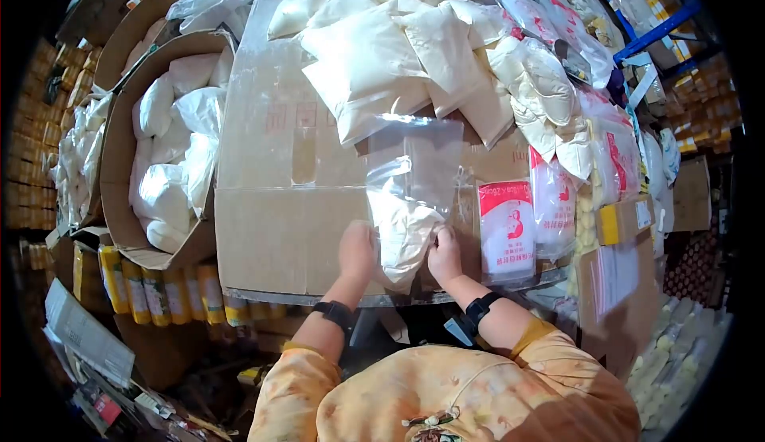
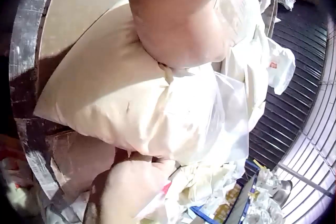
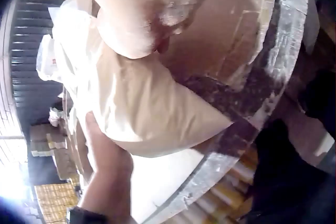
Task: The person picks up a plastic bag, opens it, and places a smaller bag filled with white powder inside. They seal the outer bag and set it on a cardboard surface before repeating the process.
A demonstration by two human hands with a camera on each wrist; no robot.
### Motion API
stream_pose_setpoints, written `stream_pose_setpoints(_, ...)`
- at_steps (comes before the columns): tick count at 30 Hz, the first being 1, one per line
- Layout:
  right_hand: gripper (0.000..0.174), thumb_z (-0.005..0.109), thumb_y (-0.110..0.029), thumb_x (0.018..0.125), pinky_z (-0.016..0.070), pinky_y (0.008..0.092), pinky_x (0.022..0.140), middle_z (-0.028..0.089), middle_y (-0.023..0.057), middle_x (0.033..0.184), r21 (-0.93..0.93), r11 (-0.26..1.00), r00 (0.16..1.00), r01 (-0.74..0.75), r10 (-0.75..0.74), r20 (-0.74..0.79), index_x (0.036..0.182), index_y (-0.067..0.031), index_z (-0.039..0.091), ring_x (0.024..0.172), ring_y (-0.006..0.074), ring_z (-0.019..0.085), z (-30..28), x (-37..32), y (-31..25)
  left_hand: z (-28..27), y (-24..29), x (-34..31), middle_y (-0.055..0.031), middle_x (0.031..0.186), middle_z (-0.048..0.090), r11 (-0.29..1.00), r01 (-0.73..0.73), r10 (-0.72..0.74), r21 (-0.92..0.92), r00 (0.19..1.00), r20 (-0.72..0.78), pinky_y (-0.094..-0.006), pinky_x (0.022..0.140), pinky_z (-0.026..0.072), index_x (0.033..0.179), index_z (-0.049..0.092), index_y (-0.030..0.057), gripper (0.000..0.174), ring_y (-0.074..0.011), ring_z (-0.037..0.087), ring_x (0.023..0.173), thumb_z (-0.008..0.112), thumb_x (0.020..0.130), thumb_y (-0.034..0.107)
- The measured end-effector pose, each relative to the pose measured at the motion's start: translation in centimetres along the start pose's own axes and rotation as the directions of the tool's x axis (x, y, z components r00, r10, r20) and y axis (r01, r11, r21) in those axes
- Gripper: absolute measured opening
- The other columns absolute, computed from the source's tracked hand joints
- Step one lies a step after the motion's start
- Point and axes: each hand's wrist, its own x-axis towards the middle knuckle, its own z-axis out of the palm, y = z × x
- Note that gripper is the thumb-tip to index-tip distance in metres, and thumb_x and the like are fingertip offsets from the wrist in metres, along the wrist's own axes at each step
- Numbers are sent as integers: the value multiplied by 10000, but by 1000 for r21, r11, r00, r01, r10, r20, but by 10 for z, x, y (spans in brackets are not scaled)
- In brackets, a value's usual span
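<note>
A clear plastic bag [image 1: 414,151] with a cream-coloured filled bag [image 1: 398,243] in its lower part lies at the front edge of the cardboard. On its left side the left hand [image 1: 358,249] grips it; on its right side the right hand [image 1: 444,255] pinches it. In the left wrist view the left hand [image 2: 178,29] bunches the cream bag [image 2: 115,87], with the right hand [image 2: 134,187] at the opposite side. The right wrist view has the right hand [image 3: 152,11] over the bag [image 3: 152,108] and the left hand [image 3: 107,153] against its far side. Some fingertips are hidden.
Several filled cream bags [image 1: 362,59] are piled at the back of the cardboard-covered table [image 1: 271,235]. A red-and-white packet [image 1: 507,231] lies right of the hands. At the left stands a carton [image 1: 119,163] of white bags; a small box [image 1: 625,220] is at the right.
</note>
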Motion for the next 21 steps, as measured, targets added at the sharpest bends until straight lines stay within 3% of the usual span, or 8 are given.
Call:
stream_pose_setpoints(3,280,498,-61,810,431,363,820,530,191,1088,-69,997,1000,20,-19,10,1083,-4,477,969,376,524,20,-21,20,7,3,2,-164,793,555,991,133,-132,-26,990,40,-445,647,430,810,517,63,42,-377,538,751,493,812,97)
stream_pose_setpoints(7,291,497,-125,860,416,339,849,570,167,1069,206,932,954,-298,287,84,1125,-8,474,968,291,557,44,-27,27,5,9,2,-182,820,576,977,214,-211,-26,974,78,-457,650,430,819,516,55,90,-385,551,768,463,841,124)
stream_pose_setpoints(10,348,406,-201,906,371,353,932,521,208,1167,156,856,868,-492,469,167,1192,-7,450,1104,304,485,50,-26,24,4,14,-4,-217,850,581,937,349,-342,-24,929,139,-455,670,435,842,521,37,121,-388,560,790,447,848,133)
stream_pose_setpoints(11,314,485,-183,884,420,307,834,598,111,1034,97,905,910,-414,409,61,1140,-1,494,937,194,552,54,-27,26,7,8,-9,-229,860,581,928,366,-351,-66,922,165,-454,674,437,856,523,33,126,-389,564,795,443,847,130)
stream_pose_setpoints(13,292,489,-194,885,429,297,816,605,101,1011,318,802,862,-506,450,234,1098,1,532,921,191,562,52,-23,24,24,-23,-22,-204,887,611,903,387,-329,-186,902,279,-428,681,463,933,554,11,179,-350,593,794,427,853,109)
stream_pose_setpoints(15,278,474,-218,895,444,284,793,615,98,979,484,669,821,-563,388,419,1034,-5,587,889,191,581,64,-19,53,14,-15,-34,-142,863,622,585,642,-388,-496,758,524,-378,657,478,910,574,0,196,-259,600,735,460,864,152)
stream_pose_setpoints(18,304,466,-243,900,461,275,775,617,98,972,278,426,434,-861,331,838,1043,-1,581,854,171,593,-22,6,-22,-50,46,-34,-72,830,621,37,891,-398,-453,428,811,-310,589,490,917,589,-23,248,-177,599,675,485,881,199)
stream_pose_setpoints(21,310,508,-324,868,500,308,649,602,72,896,400,52,403,-915,162,901,1018,-62,582,775,171,586,-115,6,-89,-99,64,-35,-62,821,613,379,873,-423,-306,458,782,-297,564,486,990,576,-2,259,-158,592,668,474,893,215)
